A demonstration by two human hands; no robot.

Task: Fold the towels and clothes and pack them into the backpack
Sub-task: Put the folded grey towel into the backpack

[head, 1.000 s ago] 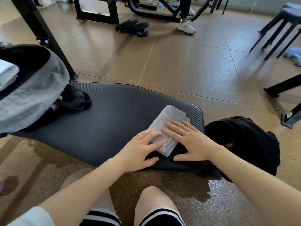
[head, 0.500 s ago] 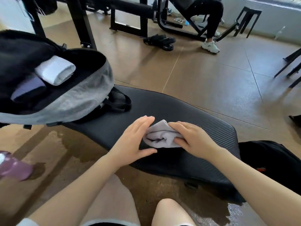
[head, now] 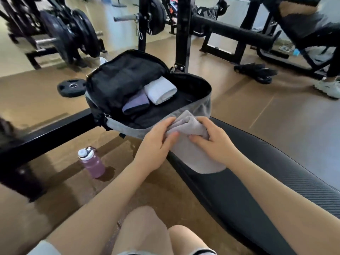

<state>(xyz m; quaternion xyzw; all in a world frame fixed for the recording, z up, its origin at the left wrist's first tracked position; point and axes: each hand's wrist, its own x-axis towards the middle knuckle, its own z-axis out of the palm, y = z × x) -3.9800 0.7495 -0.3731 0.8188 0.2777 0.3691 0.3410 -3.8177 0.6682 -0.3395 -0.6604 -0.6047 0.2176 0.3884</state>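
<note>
A folded grey towel [head: 187, 126] is held in the air between both hands, just in front of the backpack's near rim. My left hand [head: 156, 142] grips its left side and my right hand [head: 215, 142] pinches its right side. The grey and black backpack [head: 204, 105] lies open on the left end of the black padded bench [head: 257, 172]. Inside it lie a rolled white towel [head: 160, 90] and a folded purple garment [head: 135, 103].
A pink water bottle [head: 92, 162] stands on the floor left of the bench. A black weight plate [head: 70, 87] lies on the floor behind the backpack. Weight racks [head: 70, 34] and black machine frames stand at the back. Another person's white shoe [head: 328, 88] is at far right.
Both hands lifted the grey towel off the bench and carried it left to the backpack's rim. The view swung left, bringing the open backpack to the centre.
</note>
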